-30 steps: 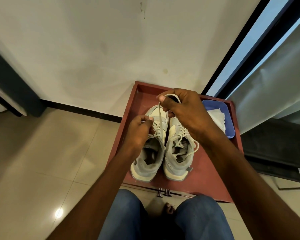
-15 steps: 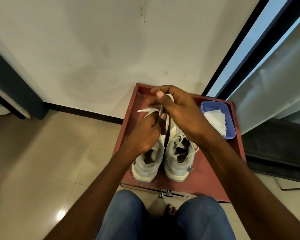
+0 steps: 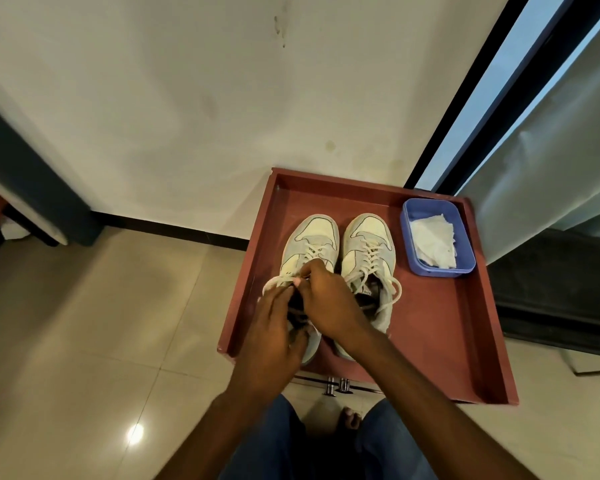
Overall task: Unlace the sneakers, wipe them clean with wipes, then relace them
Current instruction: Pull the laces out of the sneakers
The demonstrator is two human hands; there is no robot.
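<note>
Two pale grey and cream sneakers stand side by side, toes away from me, on a reddish-brown tray [image 3: 440, 317]. The left sneaker [image 3: 314, 237] has its cream lace [image 3: 274, 283] pulled out to the left at the top eyelets. My left hand [image 3: 274, 327] and my right hand [image 3: 329, 303] meet over its tongue, both pinching that lace. They hide its opening and heel. The right sneaker [image 3: 369, 247] is laced, its loose ends hanging at the side.
A blue plastic tub [image 3: 465, 261] holding white wipes [image 3: 433, 242] sits in the tray's far right corner. The tray lies on a tiled floor against a white wall. My jeans-clad knees and a bare toe show below. A dark window frame runs at the right.
Both hands have come down from near the toes to the top eyelets of the left sneaker. The lace that was held up now lies low, out to the left.
</note>
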